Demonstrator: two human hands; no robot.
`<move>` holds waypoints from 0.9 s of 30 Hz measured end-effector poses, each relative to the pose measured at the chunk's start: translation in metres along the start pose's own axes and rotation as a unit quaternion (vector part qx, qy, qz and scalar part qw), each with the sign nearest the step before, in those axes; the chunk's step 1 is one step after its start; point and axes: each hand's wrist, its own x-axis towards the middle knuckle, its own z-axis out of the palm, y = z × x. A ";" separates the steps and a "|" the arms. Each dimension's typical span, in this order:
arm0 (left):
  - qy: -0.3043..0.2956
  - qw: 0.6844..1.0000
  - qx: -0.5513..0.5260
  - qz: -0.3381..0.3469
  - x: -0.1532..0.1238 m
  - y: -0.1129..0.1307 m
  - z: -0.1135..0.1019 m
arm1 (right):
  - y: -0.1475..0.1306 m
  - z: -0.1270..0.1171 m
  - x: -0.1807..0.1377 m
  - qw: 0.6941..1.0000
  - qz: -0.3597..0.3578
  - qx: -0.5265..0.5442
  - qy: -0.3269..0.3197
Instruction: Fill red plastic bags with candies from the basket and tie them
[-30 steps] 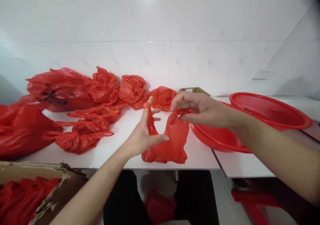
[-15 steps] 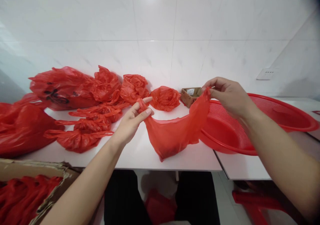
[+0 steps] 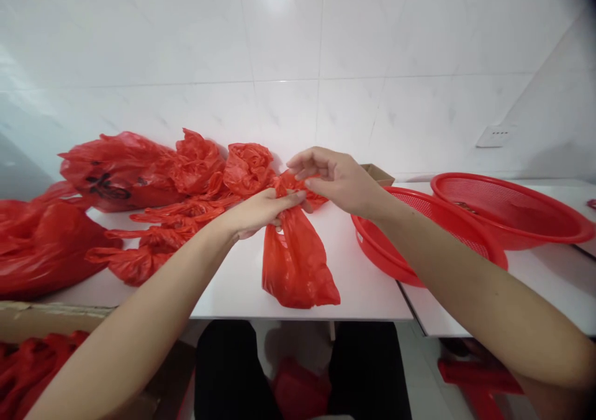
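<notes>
Red plastic bag (image 3: 298, 264) hung from both hands over the near-middle of the white table (image 3: 367, 283), its lower end resting near the table's near edge. Left hand (image 3: 261, 212) gripped the gathered top of the bag, fingers closed around it. Right hand (image 3: 338, 178) sat just right of it, fingers pinched narrow on the handle ends at the bag's top; both hands touching at the neck. Looked like the neck was bunched and the handles were being worked together, knot not visibly finished. So this bag seemed mid-way.

Far left on the table: pile of knotted red bags (image 3: 172, 221), several already tied up, so a good share seemed done. Big stuffed red bags (image 3: 118, 171) lay further left against the tiled wall. Near left, cardboard box (image 3: 28, 320) with more red bags inside, likely still waiting. Right of the hands: two stacked red baskets (image 3: 465, 233); small carton (image 3: 377, 173) behind the right hand.
</notes>
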 end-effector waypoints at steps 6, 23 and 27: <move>-0.041 0.996 -0.074 -0.024 -0.008 -0.009 -0.007 | 0.037 0.008 -0.011 0.998 0.036 0.015 -0.058; 0.001 0.982 -0.190 -0.003 -0.013 -0.023 -0.007 | 0.005 0.006 -0.024 0.982 0.008 -0.123 0.142; -0.068 0.986 -0.152 0.014 -0.014 -0.020 -0.006 | 0.013 0.019 -0.025 0.984 -0.014 -0.169 0.052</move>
